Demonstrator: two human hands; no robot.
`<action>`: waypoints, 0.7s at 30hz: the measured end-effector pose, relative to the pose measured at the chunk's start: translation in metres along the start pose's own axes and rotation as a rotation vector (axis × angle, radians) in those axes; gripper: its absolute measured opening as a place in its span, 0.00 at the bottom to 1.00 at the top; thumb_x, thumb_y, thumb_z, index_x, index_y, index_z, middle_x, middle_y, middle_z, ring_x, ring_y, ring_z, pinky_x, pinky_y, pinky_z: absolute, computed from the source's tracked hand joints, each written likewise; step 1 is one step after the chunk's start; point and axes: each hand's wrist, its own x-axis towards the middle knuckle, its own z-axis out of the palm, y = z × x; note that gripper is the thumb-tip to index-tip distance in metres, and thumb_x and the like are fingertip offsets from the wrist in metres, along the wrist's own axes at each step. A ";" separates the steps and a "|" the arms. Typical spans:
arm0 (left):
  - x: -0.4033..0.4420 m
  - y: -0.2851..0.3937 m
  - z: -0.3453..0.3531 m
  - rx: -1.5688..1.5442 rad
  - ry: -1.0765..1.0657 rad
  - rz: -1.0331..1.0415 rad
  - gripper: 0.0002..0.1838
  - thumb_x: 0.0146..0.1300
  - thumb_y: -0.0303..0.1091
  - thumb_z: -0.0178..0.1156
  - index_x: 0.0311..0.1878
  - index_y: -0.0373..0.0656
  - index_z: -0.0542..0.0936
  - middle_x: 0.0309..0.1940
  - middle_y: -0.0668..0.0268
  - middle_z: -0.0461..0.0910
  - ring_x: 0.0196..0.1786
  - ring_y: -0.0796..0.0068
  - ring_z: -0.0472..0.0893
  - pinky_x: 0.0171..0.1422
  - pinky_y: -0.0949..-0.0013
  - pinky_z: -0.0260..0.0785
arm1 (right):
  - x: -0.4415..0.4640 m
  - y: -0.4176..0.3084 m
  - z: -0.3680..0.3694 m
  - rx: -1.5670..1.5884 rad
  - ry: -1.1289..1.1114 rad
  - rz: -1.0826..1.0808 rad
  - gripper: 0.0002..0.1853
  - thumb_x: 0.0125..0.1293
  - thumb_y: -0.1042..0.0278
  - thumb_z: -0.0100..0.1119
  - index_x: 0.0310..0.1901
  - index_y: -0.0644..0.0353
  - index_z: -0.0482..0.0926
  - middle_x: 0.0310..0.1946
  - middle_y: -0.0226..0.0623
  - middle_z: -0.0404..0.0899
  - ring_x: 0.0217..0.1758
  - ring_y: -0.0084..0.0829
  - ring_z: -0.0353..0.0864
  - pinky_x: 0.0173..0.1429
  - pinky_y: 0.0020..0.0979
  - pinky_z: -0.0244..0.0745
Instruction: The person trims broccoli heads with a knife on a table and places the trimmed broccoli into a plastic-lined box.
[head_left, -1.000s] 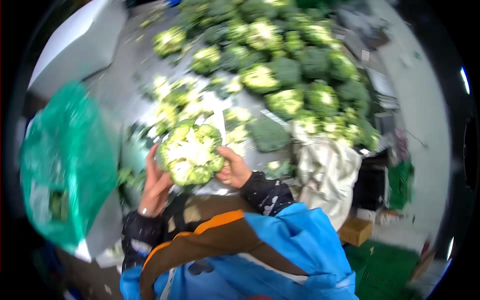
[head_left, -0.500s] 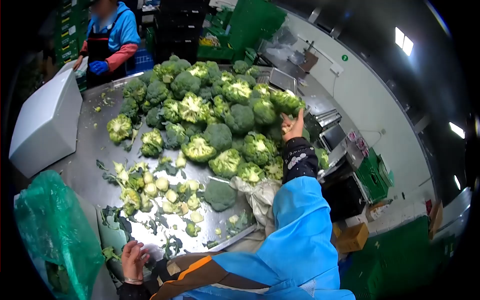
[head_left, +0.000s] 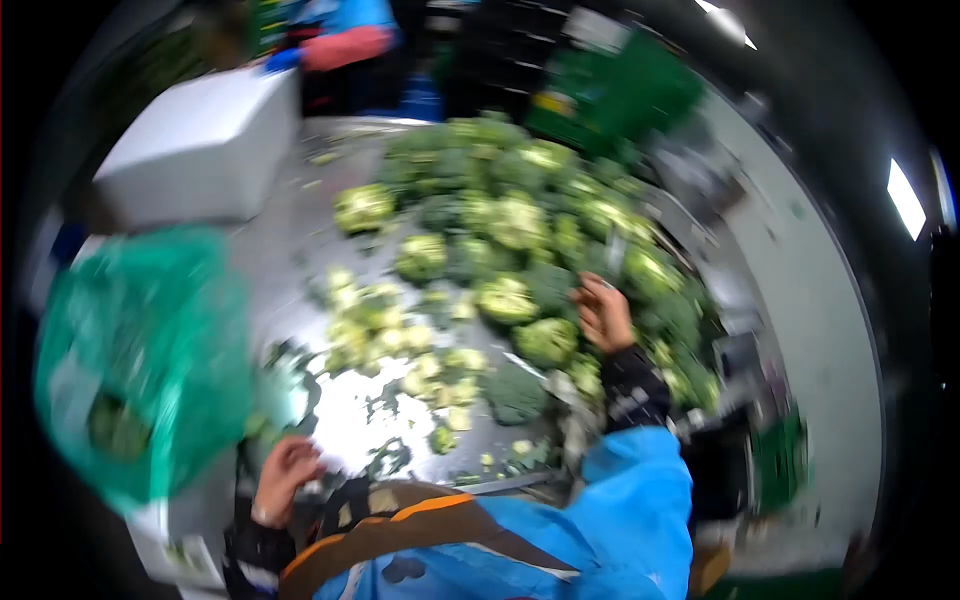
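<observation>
My right hand (head_left: 603, 312) reaches over the right part of the broccoli heap (head_left: 515, 222). Its fingers are curled, and a pale, blurred knife blade (head_left: 616, 248) rises from them. Low at the left, near the table's front edge, my left hand (head_left: 288, 475) has loosely bent fingers, apart, with nothing visible between them. Cut pale stem pieces (head_left: 385, 335) are scattered between the hands. A single dark green broccoli head (head_left: 515, 393) lies crown up in front of the heap.
A green plastic bag (head_left: 150, 350) stands at the left, below a white box (head_left: 200, 145). Across the metal table (head_left: 290, 235) is a person (head_left: 345, 48) in blue and pink sleeves, with a blue glove. Green crates (head_left: 620, 95) stand behind the heap; a wall (head_left: 800, 250) runs along the right.
The broccoli head held between both hands has left them. My right hand went out to the heap's right side and has since drawn back slightly. My left hand has stayed low at the left, empty.
</observation>
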 end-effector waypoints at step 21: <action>0.028 0.168 -0.350 1.852 0.420 -0.436 0.20 0.48 0.39 0.64 0.45 0.41 0.83 0.41 0.55 0.83 0.46 0.58 0.82 0.48 0.59 0.74 | -0.128 0.164 0.238 -0.390 -0.407 0.357 0.11 0.64 0.74 0.54 0.48 0.61 0.69 0.23 0.41 0.79 0.08 0.20 0.63 0.11 0.23 0.55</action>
